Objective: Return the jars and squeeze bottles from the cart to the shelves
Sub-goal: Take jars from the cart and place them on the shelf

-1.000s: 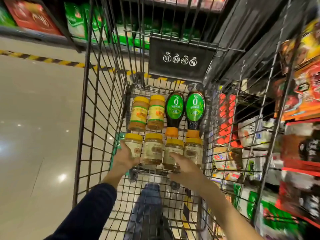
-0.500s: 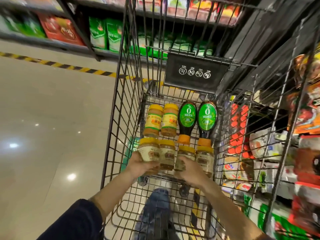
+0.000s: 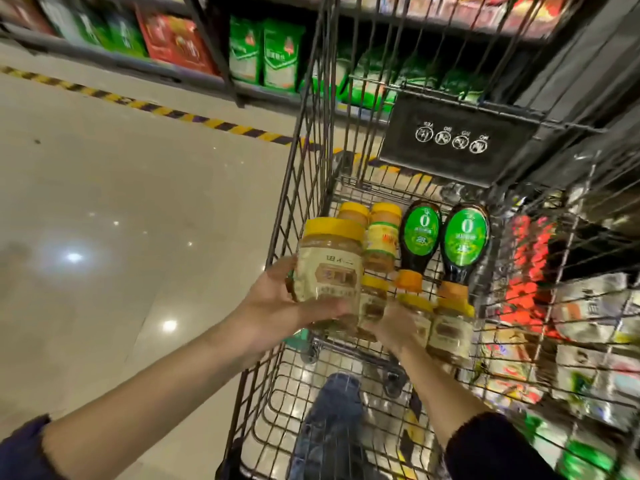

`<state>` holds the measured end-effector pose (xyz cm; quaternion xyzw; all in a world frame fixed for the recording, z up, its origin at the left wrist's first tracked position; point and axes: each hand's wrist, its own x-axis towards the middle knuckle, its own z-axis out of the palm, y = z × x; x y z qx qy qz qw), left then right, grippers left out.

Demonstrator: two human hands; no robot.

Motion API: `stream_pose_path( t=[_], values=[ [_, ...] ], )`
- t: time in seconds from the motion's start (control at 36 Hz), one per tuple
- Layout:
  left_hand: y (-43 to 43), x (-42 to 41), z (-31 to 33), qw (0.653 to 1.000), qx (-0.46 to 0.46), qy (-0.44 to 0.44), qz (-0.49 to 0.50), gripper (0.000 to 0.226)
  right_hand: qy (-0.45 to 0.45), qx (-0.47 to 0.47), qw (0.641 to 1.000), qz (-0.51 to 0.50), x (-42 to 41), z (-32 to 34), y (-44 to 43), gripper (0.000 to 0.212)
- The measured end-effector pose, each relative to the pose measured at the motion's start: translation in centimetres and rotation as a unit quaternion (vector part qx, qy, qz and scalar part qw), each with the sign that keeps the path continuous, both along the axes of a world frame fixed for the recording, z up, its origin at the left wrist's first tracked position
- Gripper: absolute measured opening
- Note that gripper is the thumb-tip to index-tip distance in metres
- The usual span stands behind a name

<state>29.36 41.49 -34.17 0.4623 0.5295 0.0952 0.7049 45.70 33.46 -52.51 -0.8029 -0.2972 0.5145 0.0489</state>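
Observation:
My left hand (image 3: 277,306) grips a yellow-lidded jar (image 3: 329,268) and holds it raised above the wire cart (image 3: 294,188). My right hand (image 3: 394,327) wraps around another yellow-lidded jar (image 3: 372,303) low in the cart's front row. Beside it on the right stand two more jars of the same kind (image 3: 450,327). Behind them lie two jars with yellow labels (image 3: 381,237) and two dark squeeze bottles with green labels and orange caps (image 3: 465,244), caps toward me.
Shelves with packaged goods (image 3: 581,313) run close along the cart's right side. Across the aisle, a low shelf holds green and red packs (image 3: 263,53) behind a yellow-black floor stripe (image 3: 145,105). Shiny tiled floor (image 3: 104,237) spreads to the left. My leg shows under the cart.
My left hand has lifted its jar up out of the front row. My right hand has closed around the neighbouring jar. The view has swung left and nearer.

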Motion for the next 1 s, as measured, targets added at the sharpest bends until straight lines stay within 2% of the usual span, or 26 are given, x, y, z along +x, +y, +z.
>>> stream_pose_path(
  t=[0.06, 0.19, 0.28, 0.39, 0.47, 0.56, 0.61, 0.67, 0.69, 0.78, 0.83, 0.92, 1.0],
  values=[
    [0.2, -0.2, 0.1, 1.0, -0.001, -0.011, 0.009, 0.049, 0.023, 0.005, 0.999, -0.028, -0.6, -0.2, 0.2, 0.032],
    [0.3, -0.2, 0.3, 1.0, 0.002, -0.018, 0.014, 0.044, 0.054, 0.009, 0.998, -0.043, -2.3, -1.7, 0.5, 0.036],
    [0.2, 0.0, 0.6, 1.0, 0.008, -0.03, 0.005, 0.037, 0.043, -0.013, 0.991, -0.125, -2.6, -1.9, 0.8, 0.045],
    [0.0, 0.0, 0.5, 0.999, 0.012, -0.028, 0.014, 0.036, 0.028, -0.033, 0.988, -0.15, -2.3, -2.1, 0.8, 0.053],
    [-0.2, 0.0, 0.5, 1.0, 0.012, -0.01, 0.021, 0.045, 0.066, -0.021, 0.976, -0.208, -1.7, -1.9, 0.6, 0.049],
    [-0.4, 0.0, 0.7, 1.0, 0.01, -0.001, 0.022, 0.05, 0.176, -0.004, 0.949, -0.262, -1.0, -0.7, 0.0, 0.024],
    [-0.5, 0.1, 1.1, 1.0, 0.017, 0.007, 0.021, 0.061, 0.211, 0.011, 0.938, -0.273, -0.8, 0.5, -0.3, 0.029],
    [-0.7, 0.1, 1.7, 0.999, 0.03, 0.018, 0.011, 0.073, 0.225, 0.025, 0.935, -0.275, -0.4, 1.7, -0.6, 0.049],
    [-0.8, 0.2, 2.0, 0.999, 0.035, 0.02, 0.008, 0.074, 0.219, 0.033, 0.935, -0.278, -0.2, 2.7, -0.9, 0.051],
    [-1.3, 0.5, 3.4, 0.999, 0.043, 0.009, 0.014, 0.067, 0.206, 0.053, 0.935, -0.284, 1.0, 4.9, -1.7, 0.037],
    [-1.8, 0.5, 4.4, 0.998, 0.062, 0.0, 0.012, 0.071, 0.197, 0.085, 0.933, -0.288, 1.8, 6.8, -2.3, 0.03],
    [-2.9, 0.3, 6.5, 0.995, 0.101, 0.018, 0.001, 0.103, 0.203, 0.13, 0.924, -0.298, 3.1, 9.9, -3.8, 0.039],
    [-4.2, 0.1, 8.7, 0.992, 0.121, 0.019, 0.004, 0.126, 0.224, 0.202, 0.91, -0.286, 4.5, 14.6, -5.6, 0.025]
  ],
)
